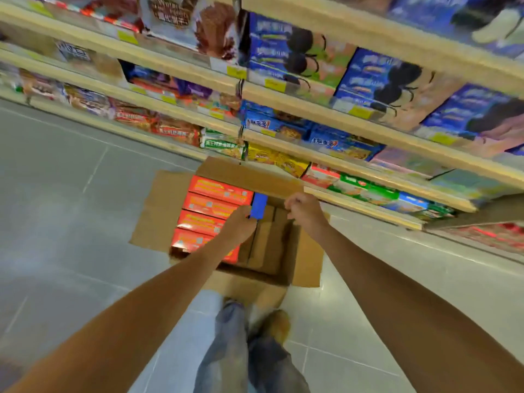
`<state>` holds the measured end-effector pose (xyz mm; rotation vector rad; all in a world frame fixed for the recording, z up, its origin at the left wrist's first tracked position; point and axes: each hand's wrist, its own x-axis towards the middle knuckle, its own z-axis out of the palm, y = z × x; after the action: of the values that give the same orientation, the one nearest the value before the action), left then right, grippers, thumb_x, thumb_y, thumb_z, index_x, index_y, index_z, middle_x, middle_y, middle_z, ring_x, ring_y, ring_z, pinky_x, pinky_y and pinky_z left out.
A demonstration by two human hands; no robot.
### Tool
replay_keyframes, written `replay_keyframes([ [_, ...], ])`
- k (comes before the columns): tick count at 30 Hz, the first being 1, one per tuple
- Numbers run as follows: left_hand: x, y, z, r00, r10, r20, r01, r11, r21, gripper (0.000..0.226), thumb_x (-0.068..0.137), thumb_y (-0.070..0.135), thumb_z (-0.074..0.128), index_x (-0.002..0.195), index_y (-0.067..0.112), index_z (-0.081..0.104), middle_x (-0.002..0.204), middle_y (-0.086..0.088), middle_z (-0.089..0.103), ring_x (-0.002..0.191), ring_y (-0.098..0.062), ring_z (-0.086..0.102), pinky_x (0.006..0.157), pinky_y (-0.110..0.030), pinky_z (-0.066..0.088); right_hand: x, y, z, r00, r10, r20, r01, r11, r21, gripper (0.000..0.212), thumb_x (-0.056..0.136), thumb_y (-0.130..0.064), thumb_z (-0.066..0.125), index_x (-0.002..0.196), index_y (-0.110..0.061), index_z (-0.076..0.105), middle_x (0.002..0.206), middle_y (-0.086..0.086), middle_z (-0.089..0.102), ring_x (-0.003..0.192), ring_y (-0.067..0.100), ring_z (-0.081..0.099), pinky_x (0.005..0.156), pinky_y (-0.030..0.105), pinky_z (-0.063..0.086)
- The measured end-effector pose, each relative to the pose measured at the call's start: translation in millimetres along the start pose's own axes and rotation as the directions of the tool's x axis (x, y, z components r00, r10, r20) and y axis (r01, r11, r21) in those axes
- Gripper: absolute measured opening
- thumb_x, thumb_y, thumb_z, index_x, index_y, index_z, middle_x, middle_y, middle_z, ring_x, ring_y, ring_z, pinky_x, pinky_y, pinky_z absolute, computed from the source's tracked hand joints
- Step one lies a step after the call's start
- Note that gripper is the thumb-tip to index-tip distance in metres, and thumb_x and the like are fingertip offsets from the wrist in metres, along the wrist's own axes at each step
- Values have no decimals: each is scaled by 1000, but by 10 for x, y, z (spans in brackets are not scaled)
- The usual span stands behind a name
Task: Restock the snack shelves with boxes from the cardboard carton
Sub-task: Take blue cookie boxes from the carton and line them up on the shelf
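Looking straight down at an open cardboard carton (307, 262) sitting on the grey tile floor (71, 180), flaps folded out flat, pushed right up against the bottom of the snack shelves (354, 168). The left half of the carton holds a row of red-orange boxes (209, 207) packed side by side, and the right half is down to bare cardboard. The left hand (239, 225) is curled around the lower end of a blue box (258, 206), which stands on end just beside the red ones, near the carton's far wall. The right hand (304, 209) is over the carton's far right corner with its fingers curled in loosely; can't really tell if it's pinching the flap edge or just closed on nothing. The shelves above are stuffed with cookie packs, mostly blue ones on the right and red and green ones lower down. The person's jeans and a brown shoe (273, 324) show at the near edge of the carton.
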<state>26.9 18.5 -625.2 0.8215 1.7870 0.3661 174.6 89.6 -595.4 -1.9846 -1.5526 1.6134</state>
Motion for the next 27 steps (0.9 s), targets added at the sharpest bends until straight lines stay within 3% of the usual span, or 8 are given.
replay_keyframes([
  [5, 601, -497, 347, 997, 72, -2, -72, 996, 52, 44, 94, 6, 43, 138, 5, 39, 133, -16, 51, 99, -18, 49, 62, -10, 29, 818, 621, 446, 998, 37, 59, -32, 996, -85, 19, 93, -14, 41, 86, -18, 58, 91, 3, 61, 79, 19, 57, 68, 31, 46],
  [8, 1035, -703, 520, 993, 111, 47, -114, 991, 73, 40, 90, 5, 42, 130, 11, 45, 109, -13, 61, 75, -17, 55, 55, -22, 41, 1217, 885, 673, 996, 53, 76, -48, 996, -69, 21, 92, -12, 41, 82, -22, 56, 96, 3, 59, 83, 20, 53, 61, 23, 38],
  [11, 1514, -845, 672, 992, 115, 58, -120, 989, 85, 28, 92, 3, 41, 117, 6, 52, 88, -10, 58, 63, -12, 49, 45, -12, 35, 1627, 1160, 900, 993, 87, 82, -79, 992, -96, 18, 93, -8, 40, 92, -15, 56, 98, 5, 58, 84, 21, 53, 56, 22, 35],
  [13, 1788, -936, 756, 992, 110, 61, -115, 989, 94, 27, 89, -1, 42, 112, 10, 52, 94, -8, 56, 71, -13, 48, 51, -16, 33, 1873, 1320, 1065, 992, 93, 89, -83, 991, -107, 16, 93, -8, 40, 96, -12, 56, 96, 6, 56, 84, 21, 53, 60, 25, 37],
  [17, 2166, -1109, 897, 991, 117, 62, -124, 985, 121, 27, 84, -10, 44, 89, 16, 47, 78, 7, 43, 76, -13, 46, 59, -18, 31, 2221, 1545, 1281, 988, 84, 130, -69, 991, -113, 24, 93, -11, 46, 102, 7, 59, 79, 8, 52, 72, 18, 46, 60, 28, 33],
  [20, 2390, -1265, 1012, 988, 154, -2, -151, 974, 170, 23, 81, -9, 46, 103, -3, 51, 97, -16, 56, 92, -33, 54, 67, -29, 35, 2432, 1697, 1440, 977, 83, 198, -69, 995, -78, 20, 93, -4, 45, 77, -8, 55, 67, -3, 48, 59, 5, 47, 59, 23, 37],
  [23, 2482, -1345, 1079, 990, 142, 7, -141, 972, 189, 32, 83, -6, 44, 114, -4, 48, 102, -20, 60, 94, -36, 58, 68, -37, 43, 2560, 1780, 1558, 977, 67, 203, -84, 994, 73, 30, 90, 9, 40, 77, -15, 53, 72, -6, 51, 52, -9, 55, 56, 12, 41],
  [27, 2370, -1234, 1293, 995, 82, 54, -88, 989, 123, 49, 84, -5, 43, 132, 4, 40, 119, -16, 57, 112, -30, 55, 82, -34, 48, 2581, 1761, 1595, 974, 153, 169, -179, 972, 154, 33, 91, 4, 38, 64, -15, 45, 65, 5, 49, 51, 8, 52, 44, 13, 38],
])
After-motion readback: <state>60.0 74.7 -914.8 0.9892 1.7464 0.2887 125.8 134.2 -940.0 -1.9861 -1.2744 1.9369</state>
